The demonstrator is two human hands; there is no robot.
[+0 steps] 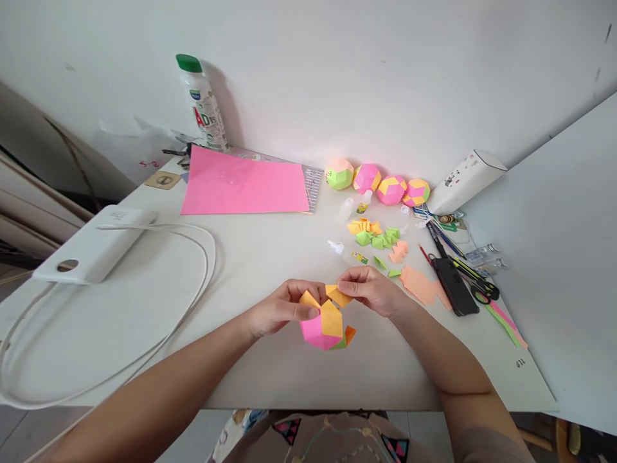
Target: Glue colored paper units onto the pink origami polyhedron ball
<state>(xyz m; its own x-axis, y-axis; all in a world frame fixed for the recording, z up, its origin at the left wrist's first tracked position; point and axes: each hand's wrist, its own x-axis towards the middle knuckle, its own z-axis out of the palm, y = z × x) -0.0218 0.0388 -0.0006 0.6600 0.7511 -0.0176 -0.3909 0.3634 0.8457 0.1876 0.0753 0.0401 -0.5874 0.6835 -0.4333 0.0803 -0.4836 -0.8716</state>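
My left hand (pixel 289 307) grips a partly built folded-paper ball (pixel 322 328) with pink, orange and green faces, thumb on its near side. Between the thumb and fingers of my right hand (pixel 370 289) is a folded orange paper piece (pixel 338 295), held at the ball's upper right edge. Whether the piece touches the ball I cannot tell. Beyond my hands lie folded orange pieces (pixel 364 226), green pieces (pixel 378 240) and peach pieces (pixel 398 251). A small glue bottle (pixel 348 254) lies on its side near them.
Several finished paper balls (pixel 367 178) line the wall. Pink paper sheets (pixel 245 186) lie back left, beside a white bottle (pixel 205 109). A power strip (pixel 96 244) trails a looped cable at left. A black phone (pixel 456 286) and scissors (pixel 482 292) lie at right.
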